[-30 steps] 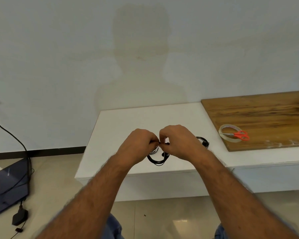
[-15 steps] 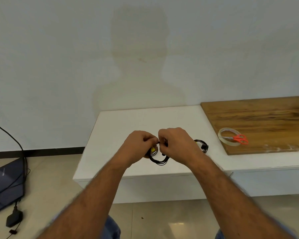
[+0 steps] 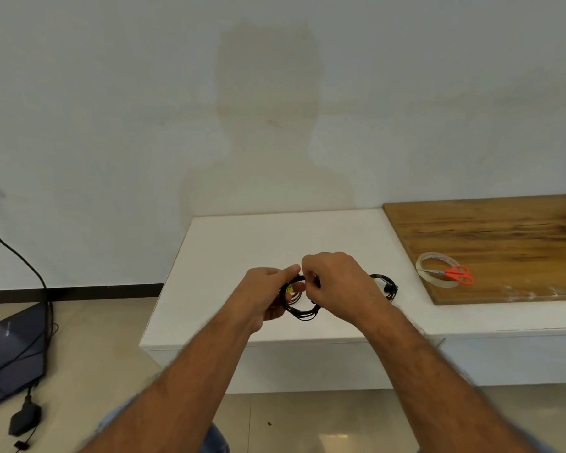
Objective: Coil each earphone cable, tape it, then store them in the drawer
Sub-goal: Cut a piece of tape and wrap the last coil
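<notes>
Two coiled black earphone cables: one (image 3: 303, 310) pinched in both grips, left (image 3: 268, 294) and right (image 3: 335, 289); second (image 3: 386, 286) at three o'clock on table (image 3: 229, 256). One tape roll (image 3: 437, 271), one scissors (image 3: 456, 274).

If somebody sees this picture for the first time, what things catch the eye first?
Both hands, left and right, hold a black cable coil over the white table. Red scissors lie on a tape roll on the wooden board at right. A second coil lies behind the right hand.
</notes>
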Demonstrator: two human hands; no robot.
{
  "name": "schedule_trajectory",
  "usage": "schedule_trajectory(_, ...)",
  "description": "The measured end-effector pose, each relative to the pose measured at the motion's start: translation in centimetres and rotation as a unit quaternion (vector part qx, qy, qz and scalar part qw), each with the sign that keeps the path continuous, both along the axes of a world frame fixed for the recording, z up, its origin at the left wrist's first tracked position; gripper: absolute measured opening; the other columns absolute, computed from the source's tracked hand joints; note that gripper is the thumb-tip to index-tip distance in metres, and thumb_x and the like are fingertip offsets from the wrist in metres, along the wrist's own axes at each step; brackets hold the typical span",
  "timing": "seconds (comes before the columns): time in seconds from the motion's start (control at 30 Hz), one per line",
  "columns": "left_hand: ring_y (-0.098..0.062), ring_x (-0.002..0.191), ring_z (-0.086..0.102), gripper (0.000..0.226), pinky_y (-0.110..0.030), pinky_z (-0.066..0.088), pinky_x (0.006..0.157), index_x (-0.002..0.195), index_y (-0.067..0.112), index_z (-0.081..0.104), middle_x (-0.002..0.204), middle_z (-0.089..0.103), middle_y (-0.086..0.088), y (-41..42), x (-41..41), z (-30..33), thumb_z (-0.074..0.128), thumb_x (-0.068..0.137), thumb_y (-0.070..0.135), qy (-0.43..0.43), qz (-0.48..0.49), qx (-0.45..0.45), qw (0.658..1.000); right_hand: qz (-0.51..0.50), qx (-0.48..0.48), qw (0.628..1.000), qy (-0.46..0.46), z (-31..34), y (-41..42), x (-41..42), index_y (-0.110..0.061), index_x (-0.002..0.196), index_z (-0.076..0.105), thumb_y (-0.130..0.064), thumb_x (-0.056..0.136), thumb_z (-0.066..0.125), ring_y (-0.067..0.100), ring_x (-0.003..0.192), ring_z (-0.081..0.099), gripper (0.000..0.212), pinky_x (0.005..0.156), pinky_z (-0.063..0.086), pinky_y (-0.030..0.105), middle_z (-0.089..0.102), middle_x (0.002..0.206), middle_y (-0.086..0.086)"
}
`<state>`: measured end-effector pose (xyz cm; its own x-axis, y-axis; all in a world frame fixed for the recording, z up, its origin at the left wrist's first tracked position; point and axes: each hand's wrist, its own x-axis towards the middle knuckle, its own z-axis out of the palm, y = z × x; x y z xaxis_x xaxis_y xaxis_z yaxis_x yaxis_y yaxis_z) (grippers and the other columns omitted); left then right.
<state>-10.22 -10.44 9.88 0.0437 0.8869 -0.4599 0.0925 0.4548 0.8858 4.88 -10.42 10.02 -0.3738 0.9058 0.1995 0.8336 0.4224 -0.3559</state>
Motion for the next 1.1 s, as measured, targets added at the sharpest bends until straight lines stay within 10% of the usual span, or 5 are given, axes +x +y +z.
schedule_trajectory(0.43,-0.009,0.067,0.068,0.009,-0.025,0.052,0.067,0.087,0.021,0.074,0.079,0.075,0.007,0.1,-0.5,-0.3,0.069,0.085,0.029,0.155,-0.073,0.187,0.967,-0.001,-0.038,0.999,0.024,-0.2,-0.1,0.2,-0.02,0.072,0.051,-0.012,0.084,0.055,0.018,0.066,0.051,0.015,0.059,0.044,0.035,0.056,0.066,-0.002)
schedule_trajectory(0.87,0.005,0.044,0.052,0.026,-0.008,0.036,0.043,0.101,0.026,0.075,0.094,0.074,0.01,0.3,-0.7,0.0,0.065,0.082,0.012,0.271,-0.172,0.234,0.918,-0.017,-0.118,0.989,0.085,-0.1,-0.2,0.9,-0.02,0.073,0.059,-0.011,0.078,0.063,0.006,0.063,0.051,0.011,0.054,0.039,0.02,0.055,0.066,-0.011)
schedule_trajectory(1.1,-0.001,0.084,0.063,0.025,-0.004,0.039,0.065,0.104,0.026,0.075,0.099,0.074,0.009,0.4,0.0,-0.5,0.066,0.082,0.019,0.359,-0.172,0.251,0.883,-0.021,-0.11,0.993,0.044,-0.2,0.1,1.3,-0.023,0.081,0.065,-0.028,0.084,0.065,0.012,0.077,0.062,0.006,0.068,0.053,0.031,0.067,0.079,-0.007)
